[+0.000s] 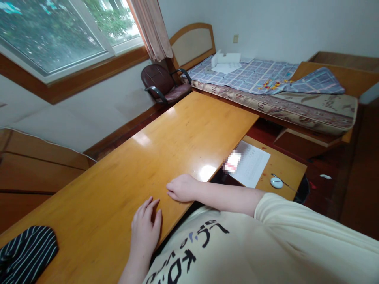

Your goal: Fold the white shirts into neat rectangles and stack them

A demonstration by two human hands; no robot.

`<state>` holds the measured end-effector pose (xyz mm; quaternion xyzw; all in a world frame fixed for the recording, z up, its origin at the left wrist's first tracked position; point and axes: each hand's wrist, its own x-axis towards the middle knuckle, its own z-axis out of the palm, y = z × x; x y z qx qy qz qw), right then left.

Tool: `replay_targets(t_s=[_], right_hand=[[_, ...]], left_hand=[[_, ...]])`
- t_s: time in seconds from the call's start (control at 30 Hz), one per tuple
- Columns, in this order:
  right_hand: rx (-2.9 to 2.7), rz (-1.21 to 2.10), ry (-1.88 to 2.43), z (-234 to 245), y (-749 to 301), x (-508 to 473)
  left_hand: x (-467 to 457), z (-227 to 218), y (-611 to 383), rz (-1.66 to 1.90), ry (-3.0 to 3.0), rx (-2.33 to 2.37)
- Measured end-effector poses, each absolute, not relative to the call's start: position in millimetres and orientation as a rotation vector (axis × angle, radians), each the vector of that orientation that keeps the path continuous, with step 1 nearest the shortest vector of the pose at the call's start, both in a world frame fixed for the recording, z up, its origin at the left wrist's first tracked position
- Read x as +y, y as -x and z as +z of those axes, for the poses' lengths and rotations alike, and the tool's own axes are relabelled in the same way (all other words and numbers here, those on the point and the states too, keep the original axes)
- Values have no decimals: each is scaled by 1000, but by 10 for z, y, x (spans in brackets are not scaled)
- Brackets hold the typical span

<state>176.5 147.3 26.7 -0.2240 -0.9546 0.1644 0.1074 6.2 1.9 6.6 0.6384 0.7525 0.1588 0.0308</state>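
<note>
My left hand (146, 223) rests on the wooden table (189, 130) near its front edge, fingers spread a little and slightly bent, with nothing in it. Just beyond and to the right, my right hand (182, 187) lies closed on the tabletop, its fingers curled together. Whatever those fingers may hold is hidden or too small to make out. The two hands are apart. At the lower left of the table is a folded dark cloth (32, 252) with white stripes.
To the right, a lower wooden surface (284, 161) bears a printed paper sheet (251, 163), a blurred-out item (233, 161), and a white round object (276, 182) with a thin stick. Behind stand a brown armchair (161, 83) and a bed (314, 106) with a checked cloth.
</note>
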Motion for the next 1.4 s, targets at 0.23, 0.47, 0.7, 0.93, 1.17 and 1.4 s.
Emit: replay_targets(t_s=[0.23, 0.47, 0.7, 0.93, 1.17, 1.4], right_hand=[[-2835, 487, 673, 291, -1768, 1477], [-2861, 440, 635, 283, -1767, 1469], [-2893, 421, 601, 305, -1768, 1459], [-2837, 475, 704, 290, -1786, 1431], [-2848, 413, 729, 275, -1786, 1385], [-2833, 422, 683, 136, -1806, 1436]], left_hand=[[23, 71, -71, 541, -1945, 2331], [33, 96, -90, 525, -1958, 2325], [29, 101, -100, 521, -1981, 2313], [17, 38, -113, 673, -1858, 2358], [-26, 69, -217, 648, -1838, 2324], [-60, 157, -330, 752, -1670, 2348]])
